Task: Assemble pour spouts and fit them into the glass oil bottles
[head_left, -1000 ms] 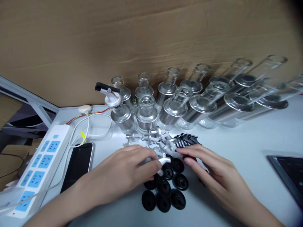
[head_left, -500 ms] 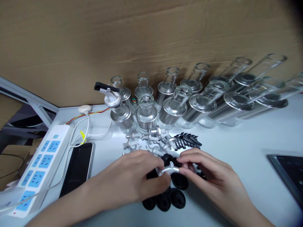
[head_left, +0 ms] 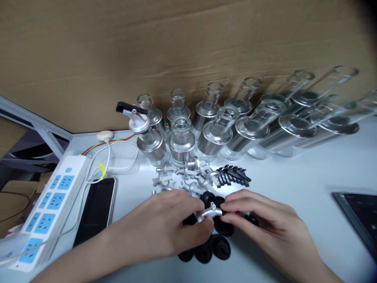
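Pinched between thumb and fingers of my left hand (head_left: 179,220) is a silver metal spout (head_left: 212,211), its narrow end pointing right. My right hand (head_left: 262,224) has thumb and fingertips pressed together at that narrow end; whether they grip something small is hidden. Round black rubber pieces (head_left: 221,247) lie under and in front of the hands. Behind them are several silver spout parts (head_left: 191,186) in a loose pile, with a row of small black levers (head_left: 234,175) to its right.
Glass bottles with metal sleeves (head_left: 182,145) stand in rows along the cardboard wall (head_left: 176,47); one carries a silver and black pourer (head_left: 138,122). At left are a phone (head_left: 96,208) and a power strip (head_left: 51,212) with cables. A dark device (head_left: 359,216) lies at right.
My right fingertips have shifted slightly left, and the thumb has drawn closer to the fingers at the spout's end. My left hand still holds the spout, nearly unmoved.
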`<state>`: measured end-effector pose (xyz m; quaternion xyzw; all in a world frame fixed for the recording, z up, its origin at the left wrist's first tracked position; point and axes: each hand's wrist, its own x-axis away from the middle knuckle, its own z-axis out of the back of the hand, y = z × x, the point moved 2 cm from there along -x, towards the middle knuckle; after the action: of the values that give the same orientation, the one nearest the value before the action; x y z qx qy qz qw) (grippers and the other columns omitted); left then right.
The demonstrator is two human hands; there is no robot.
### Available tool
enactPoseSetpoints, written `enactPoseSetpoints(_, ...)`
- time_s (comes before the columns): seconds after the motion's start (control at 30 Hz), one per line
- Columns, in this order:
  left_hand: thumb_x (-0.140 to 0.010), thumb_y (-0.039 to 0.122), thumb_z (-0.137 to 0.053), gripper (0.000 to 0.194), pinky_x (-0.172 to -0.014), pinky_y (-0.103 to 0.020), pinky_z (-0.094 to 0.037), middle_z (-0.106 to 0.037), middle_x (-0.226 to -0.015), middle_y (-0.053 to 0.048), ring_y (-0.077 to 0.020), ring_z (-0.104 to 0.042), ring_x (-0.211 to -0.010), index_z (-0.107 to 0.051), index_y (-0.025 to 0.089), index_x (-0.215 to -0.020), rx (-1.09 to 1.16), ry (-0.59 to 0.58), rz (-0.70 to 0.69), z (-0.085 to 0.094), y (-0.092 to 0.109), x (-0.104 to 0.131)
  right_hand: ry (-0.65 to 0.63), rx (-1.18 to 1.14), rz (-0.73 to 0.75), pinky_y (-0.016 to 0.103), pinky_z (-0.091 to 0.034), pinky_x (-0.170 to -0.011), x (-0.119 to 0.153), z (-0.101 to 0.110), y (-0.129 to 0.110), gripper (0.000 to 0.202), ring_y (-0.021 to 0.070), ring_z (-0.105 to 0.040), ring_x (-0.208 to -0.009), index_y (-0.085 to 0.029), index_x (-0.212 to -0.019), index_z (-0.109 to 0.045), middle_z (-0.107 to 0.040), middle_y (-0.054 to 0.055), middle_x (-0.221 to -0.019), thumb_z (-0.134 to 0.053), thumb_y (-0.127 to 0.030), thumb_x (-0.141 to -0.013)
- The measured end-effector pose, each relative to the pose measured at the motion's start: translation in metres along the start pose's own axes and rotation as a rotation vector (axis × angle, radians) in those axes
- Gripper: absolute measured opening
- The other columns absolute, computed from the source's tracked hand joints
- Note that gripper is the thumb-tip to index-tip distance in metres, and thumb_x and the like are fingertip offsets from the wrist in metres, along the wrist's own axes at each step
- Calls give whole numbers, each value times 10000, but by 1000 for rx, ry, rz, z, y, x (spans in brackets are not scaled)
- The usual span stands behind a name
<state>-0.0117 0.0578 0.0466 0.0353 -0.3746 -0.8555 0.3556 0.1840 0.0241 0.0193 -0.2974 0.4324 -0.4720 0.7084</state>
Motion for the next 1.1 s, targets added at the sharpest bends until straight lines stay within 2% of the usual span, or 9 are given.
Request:
enactPoseSetpoints(0.3,-964,393,-437,257,-752,-252,-441,-662,-858,0,-144,-614,-806,-601,200,-921,2,-21,43,1,3,-1,-21,48,-20,188,-562,-573,3,-1,0,96,135,-696,-663,-218,-799,-685,-714,22,-758,-649,-129,-803)
enactPoseSetpoints(0.6,-958,397,-457,234,-780,-262,-454,-677,-912,-6,-149,-622,-846,-595,208,-959,19,1,41,2,2,1,-41,58,-16,245,-588,-670,4,-2,3,141,168,-712,-767,-231,-863,-697,-732,52,-856,-614,-126,-818)
enactPoseSetpoints(0.8,-957,396,-457,246,-755,-253,-454,-678,-873,-5,-143,-620,-799,-606,201,-946,18,8,31,2,2,0,-21,4,-57,208,-576,-589,5,-3,3,109,151,-708,-663,-233,-848,-699,-741,18,-759,-662,-146,-794)
enactPoseSetpoints(0.9,-960,397,-459,244,-781,-257,-456,-685,-927,-3,-148,-625,-852,-605,208,-1009,49,-7,52,5,2,-2,12,-39,-165,207,-584,-588,6,-3,3,96,153,-706,-640,-231,-846,-704,-738,17,-737,-710,-199,-756)
enactPoseSetpoints(0.97,-965,387,-452,239,-794,-258,-456,-688,-970,1,-147,-626,-877,-605,217,-1035,64,-12,67,7,2,-3,6,-138,-294,209,-594,-611,5,-3,4,159,156,-713,-673,-232,-895,-703,-739,23,-766,-730,-254,-739)
enactPoseSetpoints(1.1,-970,380,-442,240,-812,-250,-454,-694,-989,10,-137,-627,-875,-614,226,-1035,69,21,37,10,2,-4,-65,-429,-532,236,-603,-671,5,-5,6,227,166,-727,-750,-231,-991,-693,-746,58,-859,-661,-364,-810)
